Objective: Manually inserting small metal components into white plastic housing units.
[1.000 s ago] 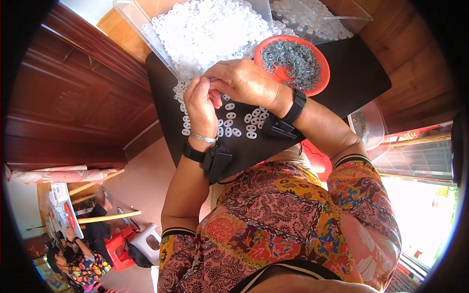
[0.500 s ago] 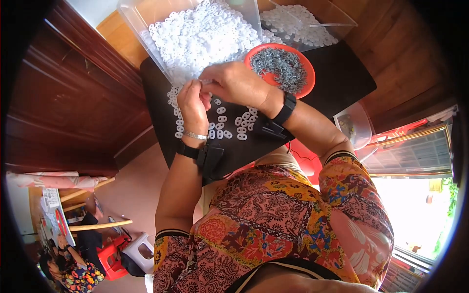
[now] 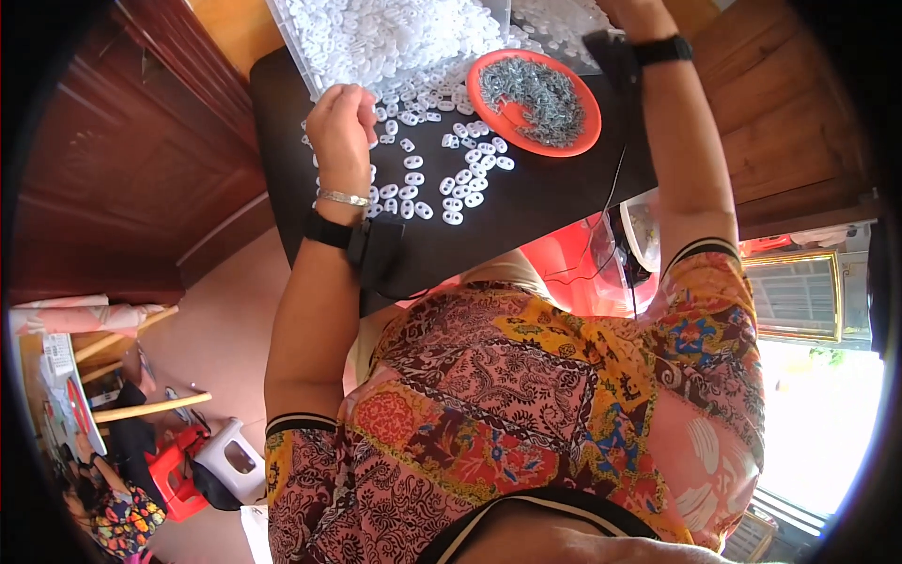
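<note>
My left hand (image 3: 340, 127) hovers over the black table (image 3: 550, 202) with its fingers curled together, pinching a small white plastic piece that is mostly hidden. Loose white plastic pieces (image 3: 453, 180) lie scattered just right of it. A clear tray heaped with white pieces (image 3: 395, 38) stands right behind that hand. My right hand (image 3: 628, 9) is raised to the top edge, beyond an orange dish (image 3: 496, 120) of small grey metal parts; only its heel and a black wristband (image 3: 663, 49) show.
A second clear tray (image 3: 554, 19) sits behind the dish. A red plastic seat (image 3: 564, 273) is under the table. Dark wooden panelling (image 3: 122, 169) runs along the left. On the floor at lower left stand a white stool (image 3: 230, 456) and a red stool (image 3: 174, 475), near another person (image 3: 122, 526).
My hands, joined over the loose pieces before, have separated. The right hand has gone up and right past the orange dish. The left hand stayed near the tray.
</note>
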The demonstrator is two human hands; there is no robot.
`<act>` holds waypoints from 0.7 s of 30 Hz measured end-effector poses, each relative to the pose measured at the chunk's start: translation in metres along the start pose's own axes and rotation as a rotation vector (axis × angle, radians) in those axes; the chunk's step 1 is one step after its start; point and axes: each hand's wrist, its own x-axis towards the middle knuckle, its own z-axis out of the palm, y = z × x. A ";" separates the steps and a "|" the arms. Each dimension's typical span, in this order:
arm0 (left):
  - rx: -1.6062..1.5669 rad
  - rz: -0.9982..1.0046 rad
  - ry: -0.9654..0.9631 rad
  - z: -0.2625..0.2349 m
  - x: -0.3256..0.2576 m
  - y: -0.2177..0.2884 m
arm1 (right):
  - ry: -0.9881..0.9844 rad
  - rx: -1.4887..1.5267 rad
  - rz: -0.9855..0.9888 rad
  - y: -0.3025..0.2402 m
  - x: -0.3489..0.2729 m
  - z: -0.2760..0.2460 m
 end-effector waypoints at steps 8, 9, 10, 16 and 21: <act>-0.019 -0.032 0.059 -0.012 0.004 -0.008 | -0.784 1.191 0.106 -0.191 -0.056 -0.047; -0.018 -0.028 0.058 -0.011 0.004 -0.007 | -0.798 1.131 0.069 -0.201 -0.061 -0.046; -0.019 -0.030 0.058 -0.009 0.005 -0.007 | -0.812 1.070 0.032 -0.207 -0.065 -0.045; -0.028 -0.006 0.027 -0.010 0.003 -0.004 | -0.908 1.022 0.003 -0.221 -0.069 -0.030; -0.017 -0.059 0.031 -0.010 0.002 -0.003 | -0.949 0.999 -0.007 -0.221 -0.064 -0.031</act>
